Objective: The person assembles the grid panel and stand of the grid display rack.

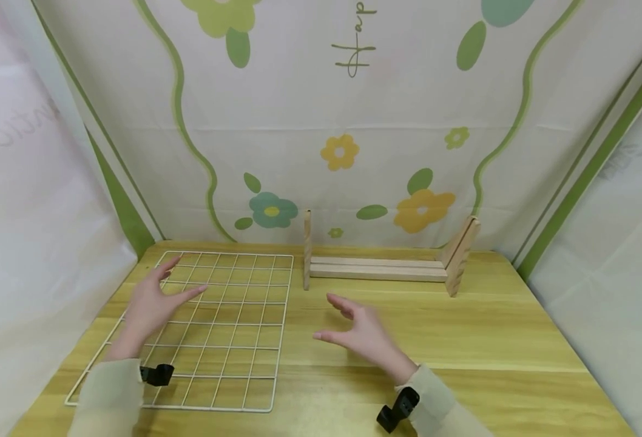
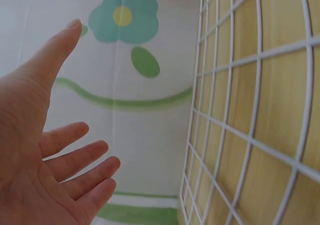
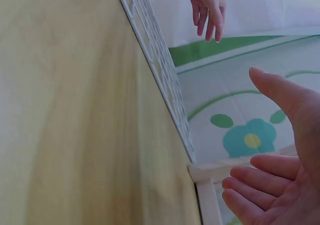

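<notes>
The white wire square-mesh grid (image 1: 210, 323) lies flat along the left edge of the yellow wood-grain table (image 1: 463, 340). The left hand (image 1: 148, 306), spread and empty, is above it; the right hand (image 1: 367, 334), likewise, is short of the pale wooden two-ended stand (image 1: 378, 269) near the far edge. Recommended: grip rims, not mid-mesh; keep wrists level.

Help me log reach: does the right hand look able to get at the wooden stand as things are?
Probably yes. The right hand holds nothing, and no object shows between it and the wooden stand farther back on the tabletop.
</notes>
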A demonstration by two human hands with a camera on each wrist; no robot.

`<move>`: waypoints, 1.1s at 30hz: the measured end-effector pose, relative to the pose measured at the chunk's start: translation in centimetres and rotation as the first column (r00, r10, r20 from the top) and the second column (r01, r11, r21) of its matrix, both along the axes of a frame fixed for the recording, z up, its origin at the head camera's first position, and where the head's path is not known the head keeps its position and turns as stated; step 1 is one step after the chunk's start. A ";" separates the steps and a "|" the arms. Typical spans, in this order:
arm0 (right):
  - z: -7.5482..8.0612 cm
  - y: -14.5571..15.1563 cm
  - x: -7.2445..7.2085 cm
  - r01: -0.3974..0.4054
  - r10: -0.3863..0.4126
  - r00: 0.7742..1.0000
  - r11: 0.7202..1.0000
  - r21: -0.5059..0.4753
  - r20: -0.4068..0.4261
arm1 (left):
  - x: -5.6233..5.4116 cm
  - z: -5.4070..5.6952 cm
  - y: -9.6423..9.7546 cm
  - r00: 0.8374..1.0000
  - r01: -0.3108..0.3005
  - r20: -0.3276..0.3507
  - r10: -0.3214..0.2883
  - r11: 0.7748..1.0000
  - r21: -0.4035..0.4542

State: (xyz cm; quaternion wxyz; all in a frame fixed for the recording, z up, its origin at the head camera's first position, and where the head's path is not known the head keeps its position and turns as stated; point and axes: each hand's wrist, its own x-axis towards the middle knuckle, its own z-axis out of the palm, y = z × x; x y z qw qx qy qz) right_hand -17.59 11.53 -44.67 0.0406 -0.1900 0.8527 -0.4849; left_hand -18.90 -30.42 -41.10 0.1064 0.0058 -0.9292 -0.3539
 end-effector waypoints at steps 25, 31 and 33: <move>-2.6 -6.1 -1.1 -0.123 0.234 0.923 0.931 -0.345 0.304 | 1.1 -3.5 -7.6 0.977 -0.100 0.196 0.080 0.990 0.097; -2.4 -6.6 -1.1 -0.097 0.224 0.913 0.931 -0.351 0.342 | 1.3 -3.9 -8.1 0.973 -0.111 0.214 0.086 0.988 0.105; -2.4 -6.7 -1.2 -0.093 0.227 0.907 0.929 -0.358 0.356 | 1.4 -4.0 -8.2 0.971 -0.108 0.222 0.084 0.989 0.100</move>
